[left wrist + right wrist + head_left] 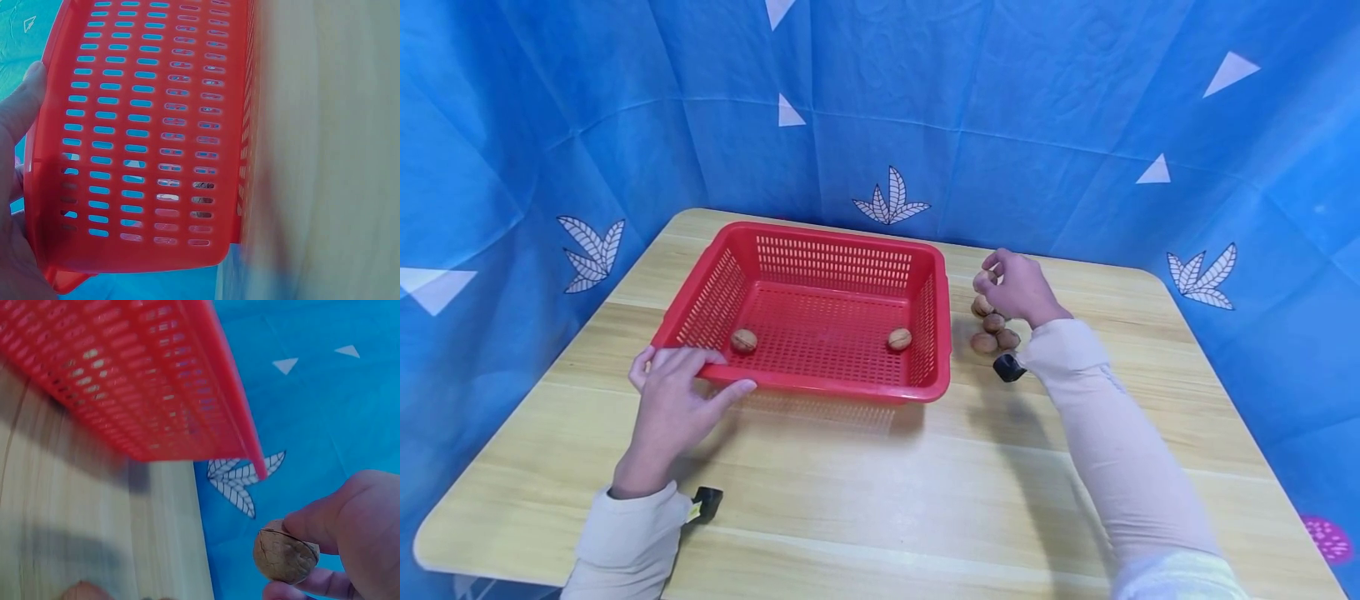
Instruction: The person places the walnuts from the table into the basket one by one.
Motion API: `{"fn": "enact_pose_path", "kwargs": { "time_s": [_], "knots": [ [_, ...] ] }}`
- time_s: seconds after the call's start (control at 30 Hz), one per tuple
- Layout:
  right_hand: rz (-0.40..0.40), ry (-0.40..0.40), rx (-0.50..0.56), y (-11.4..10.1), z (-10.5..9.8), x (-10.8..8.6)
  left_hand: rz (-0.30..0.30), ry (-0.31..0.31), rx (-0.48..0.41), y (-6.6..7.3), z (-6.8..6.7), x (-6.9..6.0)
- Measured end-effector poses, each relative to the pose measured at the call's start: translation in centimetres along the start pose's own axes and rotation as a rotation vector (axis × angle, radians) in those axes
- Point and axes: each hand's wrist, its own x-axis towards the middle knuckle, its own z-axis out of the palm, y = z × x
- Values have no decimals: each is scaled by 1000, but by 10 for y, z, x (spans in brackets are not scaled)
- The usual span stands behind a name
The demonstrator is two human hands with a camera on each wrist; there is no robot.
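Observation:
A red plastic basket (842, 387) stands on the table with one walnut (743, 341) at its left and another walnut (899, 339) at its right. My left hand (676, 408) grips the basket's near left corner, fingers over the rim; the left wrist view shows the hand (19, 250) at the rim of the basket (144, 256). Right of the basket, my right hand (1021, 287) pinches a walnut (985, 280), clearly seen in the right wrist view as a walnut (284, 555) between thumb and fingers of the hand (369, 531). Several walnuts (984, 342) lie just below that hand.
The wooden table (865, 500) extends in front of the basket and to both sides. A blue curtain (1000, 100) with white leaf and triangle prints hangs behind and beside it. Black wrist devices (1008, 367) sit at both cuffs.

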Motion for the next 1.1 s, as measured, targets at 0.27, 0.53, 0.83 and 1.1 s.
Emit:
{"fn": "enact_pose_path", "kwargs": {
  "time_s": [0.27,0.53,0.83,1.1],
  "knots": [
    [-20,-6,40,-20,2,4,4,4,-2,-1,0,0],
    [-37,-4,46,-39,7,7,-2,-3,1,-1,0,0],
    [-24,-24,78,-62,18,10,-5,-4,3,-1,0,0],
    [-66,-64,77,-79,29,15,-4,-4,3,-2,1,-1]
  ]
}}
